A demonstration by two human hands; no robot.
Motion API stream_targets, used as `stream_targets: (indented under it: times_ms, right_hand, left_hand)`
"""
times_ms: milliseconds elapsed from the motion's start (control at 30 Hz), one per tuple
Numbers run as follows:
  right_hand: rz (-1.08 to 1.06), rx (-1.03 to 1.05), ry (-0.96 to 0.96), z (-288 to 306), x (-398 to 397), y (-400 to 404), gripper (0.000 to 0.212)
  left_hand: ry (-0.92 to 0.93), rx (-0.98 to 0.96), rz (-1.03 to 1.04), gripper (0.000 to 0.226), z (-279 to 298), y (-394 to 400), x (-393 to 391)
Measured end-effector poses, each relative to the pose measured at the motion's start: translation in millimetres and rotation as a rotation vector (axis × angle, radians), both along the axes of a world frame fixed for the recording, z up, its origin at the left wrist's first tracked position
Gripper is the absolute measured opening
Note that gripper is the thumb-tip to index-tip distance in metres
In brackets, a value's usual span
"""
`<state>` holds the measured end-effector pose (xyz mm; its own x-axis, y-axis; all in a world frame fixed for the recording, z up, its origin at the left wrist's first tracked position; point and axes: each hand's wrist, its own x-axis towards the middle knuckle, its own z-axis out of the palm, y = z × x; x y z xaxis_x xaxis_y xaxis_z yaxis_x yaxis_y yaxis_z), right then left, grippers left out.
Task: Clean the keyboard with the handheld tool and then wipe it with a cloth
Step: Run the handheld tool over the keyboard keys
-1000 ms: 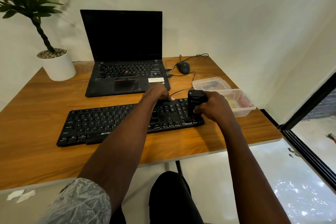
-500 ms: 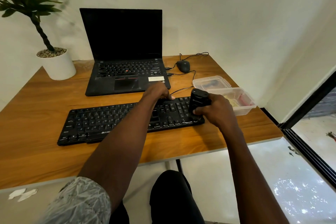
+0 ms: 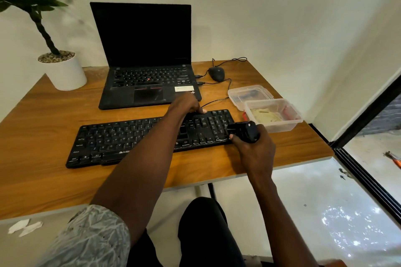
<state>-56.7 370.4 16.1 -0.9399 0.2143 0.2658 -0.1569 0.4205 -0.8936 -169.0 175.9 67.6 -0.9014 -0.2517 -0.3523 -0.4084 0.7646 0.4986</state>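
Observation:
A black keyboard (image 3: 121, 141) lies along the front of the wooden table (image 3: 39, 180). My left hand (image 3: 187, 104) rests on its far edge, right of centre, fingers pressing down on it. My right hand (image 3: 253, 151) grips a black handheld tool (image 3: 244, 131) that is tipped over almost flat, its nose against the keys at the keyboard's right end. A pale cloth (image 3: 265, 116) lies inside a clear plastic box (image 3: 282, 125) just right of the keyboard.
An open black laptop (image 3: 145, 80) stands behind the keyboard, with a wired mouse (image 3: 216, 73) to its right. A clear lid (image 3: 249, 95) sits behind the box. A potted plant (image 3: 63, 71) occupies the back left corner. The table's edge is near the box.
The tool has tilted from upright to nearly flat on the keyboard's right end, and my right hand has dropped lower and toward me. My left hand has stayed in place.

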Motion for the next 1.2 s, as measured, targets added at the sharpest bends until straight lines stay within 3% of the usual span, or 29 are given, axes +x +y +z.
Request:
stream_targets:
  times_ms: [233,400,600,800,1000,1200]
  right_hand:
    - [-0.027,0.031,0.088,1.6,5.2,5.5,0.034]
    - [0.150,0.115,0.130,-15.6,24.2,-28.6,0.038]
    - [-0.081,-0.013,0.111,-6.4,7.6,4.2,0.036]
    - [0.208,0.128,0.106,-13.5,29.6,-39.1,0.036]
    - [-0.088,0.026,0.133,-11.8,7.6,1.6,0.040]
    - [0.250,0.147,0.094,-20.9,36.3,-49.2,0.040]
  left_hand:
    - [0.017,-0.005,-0.004,0.064,-1.3,-1.0,-0.1]
    - [0.021,-0.004,-0.011,0.061,-2.7,-1.7,-0.5]
    - [0.029,-0.005,-0.002,0.063,-2.4,1.0,1.5]
    - [0.022,-0.003,0.000,0.056,-3.4,1.2,1.4]
    - [0.020,0.004,0.008,0.060,-2.7,1.4,1.0]
    - [0.015,0.020,0.019,0.059,-4.4,-0.1,-0.3]
